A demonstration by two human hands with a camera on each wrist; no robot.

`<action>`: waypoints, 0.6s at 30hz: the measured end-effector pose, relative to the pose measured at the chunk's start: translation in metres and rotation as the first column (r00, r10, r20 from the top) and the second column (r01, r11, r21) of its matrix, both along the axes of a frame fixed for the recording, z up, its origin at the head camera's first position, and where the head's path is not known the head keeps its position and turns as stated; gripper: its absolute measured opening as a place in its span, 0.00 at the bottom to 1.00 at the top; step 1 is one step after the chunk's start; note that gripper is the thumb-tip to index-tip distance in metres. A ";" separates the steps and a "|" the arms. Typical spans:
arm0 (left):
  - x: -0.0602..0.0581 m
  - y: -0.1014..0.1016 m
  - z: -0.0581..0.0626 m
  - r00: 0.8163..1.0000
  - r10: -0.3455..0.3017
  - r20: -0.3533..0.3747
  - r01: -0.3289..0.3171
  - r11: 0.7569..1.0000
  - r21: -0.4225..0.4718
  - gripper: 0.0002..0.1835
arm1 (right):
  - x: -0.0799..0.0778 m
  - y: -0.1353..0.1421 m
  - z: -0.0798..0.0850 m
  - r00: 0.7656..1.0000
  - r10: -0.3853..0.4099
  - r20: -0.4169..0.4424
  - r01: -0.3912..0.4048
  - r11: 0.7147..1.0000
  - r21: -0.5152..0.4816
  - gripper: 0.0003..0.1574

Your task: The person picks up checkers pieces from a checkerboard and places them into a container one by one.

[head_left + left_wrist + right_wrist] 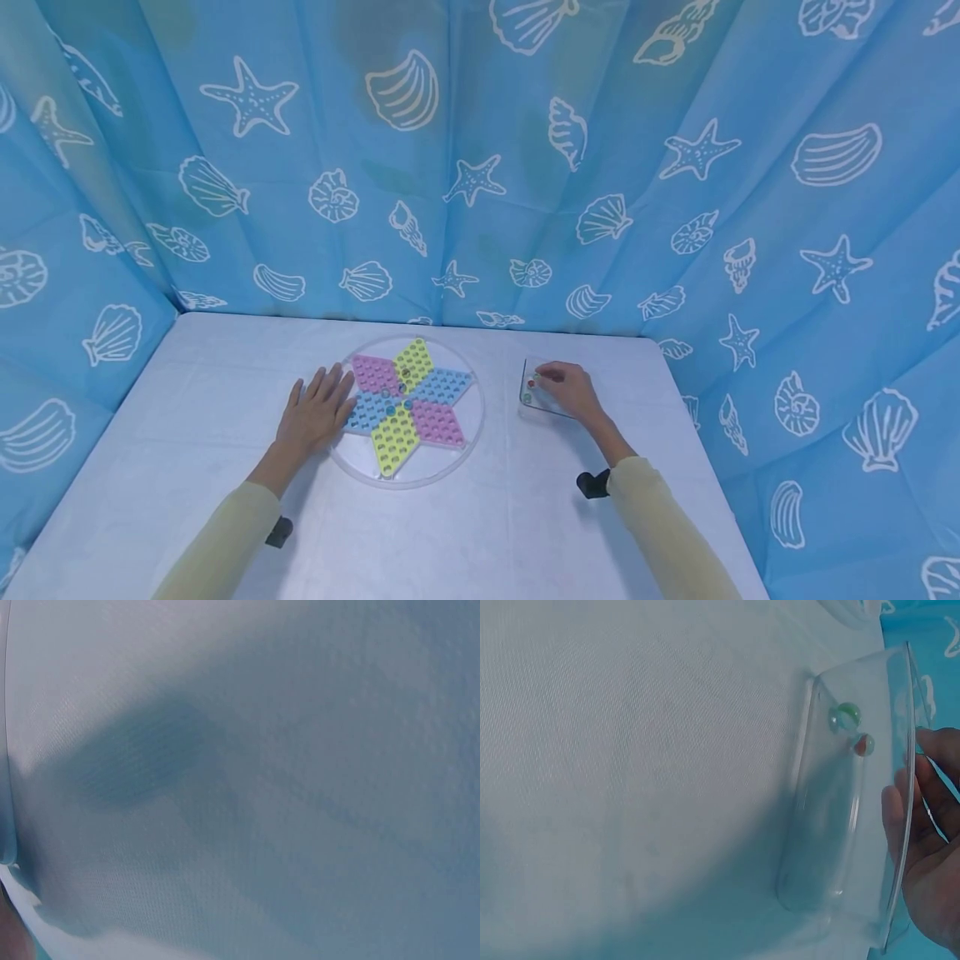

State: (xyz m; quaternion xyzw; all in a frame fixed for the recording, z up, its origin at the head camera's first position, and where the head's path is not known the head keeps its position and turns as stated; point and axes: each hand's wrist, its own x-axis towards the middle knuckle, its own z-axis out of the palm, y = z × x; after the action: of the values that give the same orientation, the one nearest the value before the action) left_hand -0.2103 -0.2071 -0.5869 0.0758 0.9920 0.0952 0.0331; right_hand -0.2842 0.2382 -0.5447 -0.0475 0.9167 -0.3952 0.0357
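My right hand [570, 390] reaches into a clear plastic box [832, 900] on the right of the table. Thumb and fingertips pinch a small greenish marble [920, 741], mostly hidden by the fingers. Inside the box lie a green-swirled marble [848, 715] and a red-swirled marble [864, 744]. My left hand [313, 414] rests flat with its fingers spread, at the left edge of a round clear Chinese checkers board [442, 386]. Several marbles sit in the board's holes around the centre, among them a blue marble [408, 404]. The left wrist view shows mostly blurred cloth.
A white cloth [480, 533] covers the table. Blue curtains [465, 233] with shell and starfish prints stand behind and along both sides. Between the board and the box is a strip of tablecloth. A dark wrist camera [592, 484] hangs under the right sleeve.
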 end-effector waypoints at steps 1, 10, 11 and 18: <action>0.000 0.000 0.000 1.000 0.001 0.001 -0.001 1.000 0.000 0.37 | 0.000 0.001 -0.001 1.000 -0.001 0.001 0.001 1.000 0.000 0.14; 0.000 0.000 0.001 1.000 0.002 -0.003 -0.002 1.000 0.005 0.37 | 0.000 0.007 -0.008 0.999 -0.007 0.053 0.004 0.999 0.050 0.14; 0.000 0.000 0.001 1.000 0.002 -0.004 -0.002 1.000 0.004 0.37 | 0.000 0.007 -0.008 0.999 -0.003 0.054 0.000 0.999 0.051 0.14; 0.000 0.000 0.001 1.000 0.004 -0.002 -0.004 1.000 0.009 0.37 | -0.001 0.007 -0.009 0.997 0.006 0.071 -0.010 0.998 0.056 0.14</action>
State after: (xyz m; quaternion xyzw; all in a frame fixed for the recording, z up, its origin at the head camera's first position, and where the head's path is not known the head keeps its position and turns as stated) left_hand -0.2108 -0.2071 -0.5860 0.0740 0.9917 0.0998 0.0317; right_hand -0.2848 0.2453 -0.5541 -0.0364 0.9255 -0.3703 0.0711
